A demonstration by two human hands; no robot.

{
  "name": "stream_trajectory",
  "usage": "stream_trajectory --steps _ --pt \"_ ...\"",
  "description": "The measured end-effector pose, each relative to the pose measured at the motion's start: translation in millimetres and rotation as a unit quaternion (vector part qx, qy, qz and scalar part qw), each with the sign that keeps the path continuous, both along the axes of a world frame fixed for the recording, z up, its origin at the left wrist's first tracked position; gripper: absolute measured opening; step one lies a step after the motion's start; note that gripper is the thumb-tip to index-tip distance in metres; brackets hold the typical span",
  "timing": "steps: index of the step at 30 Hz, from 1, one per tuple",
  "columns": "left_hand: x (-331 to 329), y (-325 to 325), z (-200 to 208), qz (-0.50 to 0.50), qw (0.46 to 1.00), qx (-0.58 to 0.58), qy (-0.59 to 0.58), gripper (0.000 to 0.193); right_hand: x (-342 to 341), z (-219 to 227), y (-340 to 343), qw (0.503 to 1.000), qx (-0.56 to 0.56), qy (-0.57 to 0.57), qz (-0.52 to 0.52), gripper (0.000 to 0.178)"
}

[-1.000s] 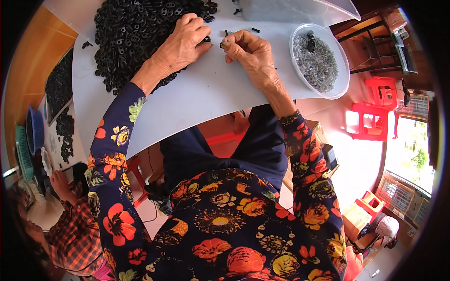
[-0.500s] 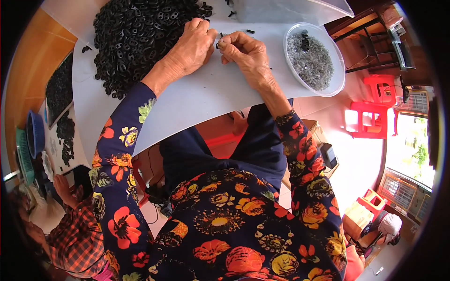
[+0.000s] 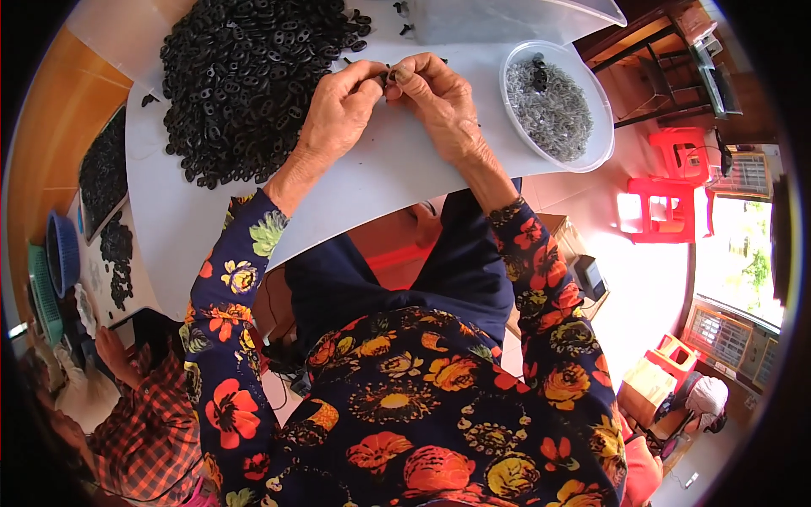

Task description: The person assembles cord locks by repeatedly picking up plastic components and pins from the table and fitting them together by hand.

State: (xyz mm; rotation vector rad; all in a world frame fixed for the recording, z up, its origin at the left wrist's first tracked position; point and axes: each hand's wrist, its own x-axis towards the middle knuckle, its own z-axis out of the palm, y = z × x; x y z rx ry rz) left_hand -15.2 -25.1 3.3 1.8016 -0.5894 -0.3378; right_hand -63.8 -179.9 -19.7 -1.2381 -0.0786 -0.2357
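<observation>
A bright room, seen from above: to the right of the table are 2 red stools [image 3: 663, 188] and a sunlit window [image 3: 743, 253]; to its left is 1 co-worker in a checked shirt [image 3: 148, 427]. The table [image 3: 380, 169] is pale and smooth, with a large heap of black pieces [image 3: 245, 93], many showing holes, on its left part. A see-through bin [image 3: 507, 21] stands at the table's far side, and a round tub [image 3: 601, 139] of clear bits [image 3: 553, 122] at its right end. Over the table's middle, the left hand [image 3: 342, 110] and right hand [image 3: 439, 106] meet, fingers curled, thumbs pinched nearly closed on a small dark piece [image 3: 389, 78]; its shape is mostly hidden. The step in hand looks like fitting small parts together; the next move seems to call for a steady pinch and careful lining-up.
</observation>
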Motion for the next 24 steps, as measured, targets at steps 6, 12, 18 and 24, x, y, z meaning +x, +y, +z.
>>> stream_trajectory --steps 6,12,18,24 --pt "-2.4 -0.8 -15.3 0.047 0.966 -0.223 0.121 0.022 -1.2 3.7 -1.2 0.999 -0.004 0.046 0.011 0.013" --pt "-0.9 -5.8 -13.2 0.079 0.941 -0.303 0.125 0.018 -2.4 5.2 2.1 0.999 -0.045 0.018 -0.017 0.009" --pt "0.7 -2.5 -12.1 0.073 0.961 -0.264 0.049 0.014 -2.4 4.6 5.2 0.997 -0.075 -0.005 -0.021 0.009" --pt "-0.6 -0.7 -1.5 0.072 0.983 -0.143 -0.087 0.01 -2.7 4.2 6.1 0.997 -0.074 -0.001 -0.032 0.014"
